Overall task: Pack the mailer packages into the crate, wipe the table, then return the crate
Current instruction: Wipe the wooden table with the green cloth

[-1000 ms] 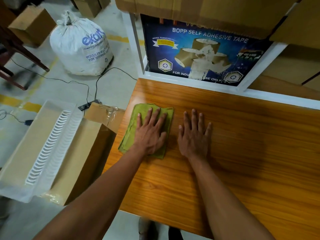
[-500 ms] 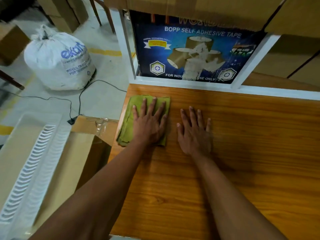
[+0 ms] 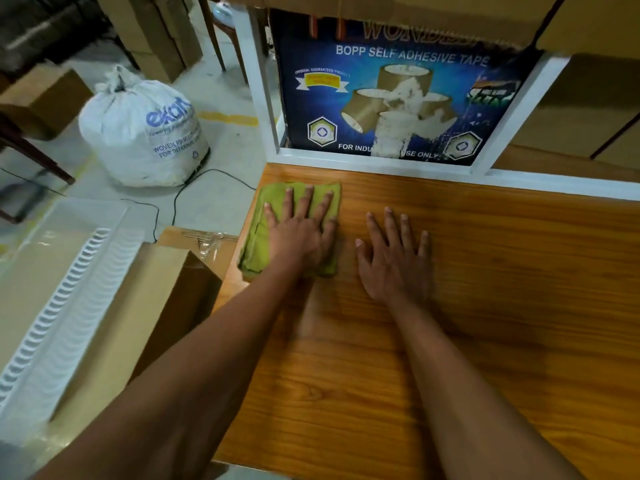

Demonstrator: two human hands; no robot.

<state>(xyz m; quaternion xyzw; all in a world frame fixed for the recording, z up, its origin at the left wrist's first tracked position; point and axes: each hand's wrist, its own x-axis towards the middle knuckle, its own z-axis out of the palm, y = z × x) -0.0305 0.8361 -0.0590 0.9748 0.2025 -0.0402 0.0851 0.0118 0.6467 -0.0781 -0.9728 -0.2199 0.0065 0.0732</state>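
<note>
Wiping step: left hand (image 3: 301,233) presses flat, fingers spread, on cloth (image 3: 258,233); right hand (image 3: 394,261), flat beside it, steadies table (image 3: 485,323); next stroke requires sustained downward pressure.

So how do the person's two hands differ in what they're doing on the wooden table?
The left hand presses flat on the folded green cloth near the table's left edge; the right hand lies on the bare orange-brown wooden table, touching no cloth. The left sits slightly farther forward. Both are palm down with fingers straight and spread.
</note>
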